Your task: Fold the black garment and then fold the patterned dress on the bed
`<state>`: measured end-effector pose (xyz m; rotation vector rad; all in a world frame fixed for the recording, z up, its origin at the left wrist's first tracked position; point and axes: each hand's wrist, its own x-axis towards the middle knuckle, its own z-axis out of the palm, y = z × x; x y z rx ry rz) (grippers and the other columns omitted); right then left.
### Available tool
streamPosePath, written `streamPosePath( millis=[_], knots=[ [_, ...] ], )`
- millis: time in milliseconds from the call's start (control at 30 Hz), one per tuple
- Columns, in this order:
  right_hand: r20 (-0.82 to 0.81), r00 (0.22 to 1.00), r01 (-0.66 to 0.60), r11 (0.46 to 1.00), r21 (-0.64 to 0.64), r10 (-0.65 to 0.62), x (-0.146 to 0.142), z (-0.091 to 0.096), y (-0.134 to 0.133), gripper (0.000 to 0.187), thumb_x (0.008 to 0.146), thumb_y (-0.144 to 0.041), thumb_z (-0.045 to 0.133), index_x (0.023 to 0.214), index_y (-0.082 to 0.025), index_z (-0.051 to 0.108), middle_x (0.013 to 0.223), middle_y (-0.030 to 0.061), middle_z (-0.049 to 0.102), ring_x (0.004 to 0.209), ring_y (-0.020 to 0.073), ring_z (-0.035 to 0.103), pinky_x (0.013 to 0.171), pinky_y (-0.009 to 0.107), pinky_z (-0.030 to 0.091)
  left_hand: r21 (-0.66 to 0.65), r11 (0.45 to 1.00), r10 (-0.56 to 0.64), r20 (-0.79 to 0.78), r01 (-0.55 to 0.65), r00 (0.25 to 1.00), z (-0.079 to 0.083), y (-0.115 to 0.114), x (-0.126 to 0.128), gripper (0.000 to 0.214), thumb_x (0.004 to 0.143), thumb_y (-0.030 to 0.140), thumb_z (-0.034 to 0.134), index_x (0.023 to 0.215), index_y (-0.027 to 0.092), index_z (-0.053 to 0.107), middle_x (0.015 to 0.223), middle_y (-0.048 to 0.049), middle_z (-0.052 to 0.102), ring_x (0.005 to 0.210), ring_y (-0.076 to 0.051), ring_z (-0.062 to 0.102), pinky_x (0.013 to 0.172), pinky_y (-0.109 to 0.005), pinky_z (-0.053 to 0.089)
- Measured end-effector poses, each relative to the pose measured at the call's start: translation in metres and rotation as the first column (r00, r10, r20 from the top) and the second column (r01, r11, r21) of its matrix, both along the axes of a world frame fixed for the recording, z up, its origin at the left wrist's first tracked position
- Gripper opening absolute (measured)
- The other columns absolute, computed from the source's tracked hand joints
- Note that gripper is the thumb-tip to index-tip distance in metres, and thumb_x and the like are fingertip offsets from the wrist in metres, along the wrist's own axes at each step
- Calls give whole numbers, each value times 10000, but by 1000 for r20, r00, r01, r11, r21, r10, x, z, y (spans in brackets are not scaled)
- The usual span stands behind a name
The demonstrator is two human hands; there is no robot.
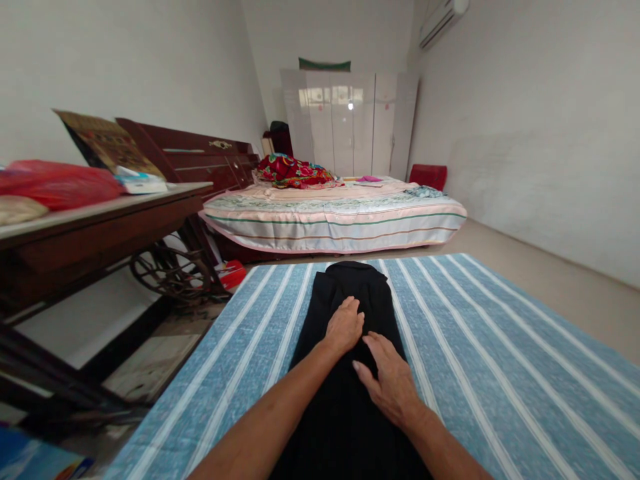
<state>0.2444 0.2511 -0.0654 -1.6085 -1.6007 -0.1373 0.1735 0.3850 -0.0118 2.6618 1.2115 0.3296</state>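
A black garment (345,413), folded long and narrow, lies over the blue-and-white striped cloth (480,333) and runs from its far edge toward me. Its far end is a rounded, layered fold; the kind of garment cannot be made out. My left hand (345,327) rests palm down on the upper part, fingers lightly bent and pointing away from me. Just to the right and nearer to me, my right hand (393,380) is over the garment with thumb and fingers apart. Neither hand grips a visible fold.
On the left stands a sewing-machine table (100,220) with a red plastic bag (60,185) and a tissue pack (140,180) on top. Beyond the striped cloth is a bed (330,220) with a red floral quilt (295,172). A white wardrobe (345,127) lines the back wall.
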Motion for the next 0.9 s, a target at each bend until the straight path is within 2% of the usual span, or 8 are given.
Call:
streamPosePath(
  millis=[200,367,500,667,900],
  knots=[
    [22,1000,-9,1000,-3,9,0,0,0,402,845,-294,507,1222,-155,501,1235,145,550,1161,257,517,969,440,460,21,999,43,-71,-41,997,-1,0,8,403,888,266,368,1229,88,489,1410,-169,408,1314,-238,357,1073,-358,281],
    [23,1000,-9,1000,-13,9,0,0,0,389,846,-299,509,1207,-154,513,1214,142,561,1150,257,523,963,437,466,-6,998,60,-118,-61,991,-9,2,11,400,894,274,356,1245,119,473,1408,-145,417,1298,-226,383,1059,-356,307],
    [32,999,-16,999,-29,17,0,0,0,383,852,-291,503,1207,-149,518,1216,141,559,1153,255,519,968,435,461,-13,998,60,-131,-62,990,-10,1,10,405,894,268,345,1258,128,458,1419,-140,402,1303,-227,375,1059,-374,312],
    [44,999,-8,999,-31,9,0,-1,0,389,853,-296,501,1211,-144,508,1214,145,558,1141,255,525,954,432,470,8,999,33,-119,-33,992,-5,1,13,416,892,256,339,1271,121,441,1445,-145,360,1333,-235,321,1070,-394,295],
    [55,998,11,999,-52,-8,-1,2,0,379,847,-298,508,1188,-134,529,1200,151,571,1129,263,531,952,434,468,29,996,-77,-108,80,991,-5,13,25,423,909,295,318,1296,157,422,1476,-112,318,1363,-224,259,1088,-402,264]
  ],
)
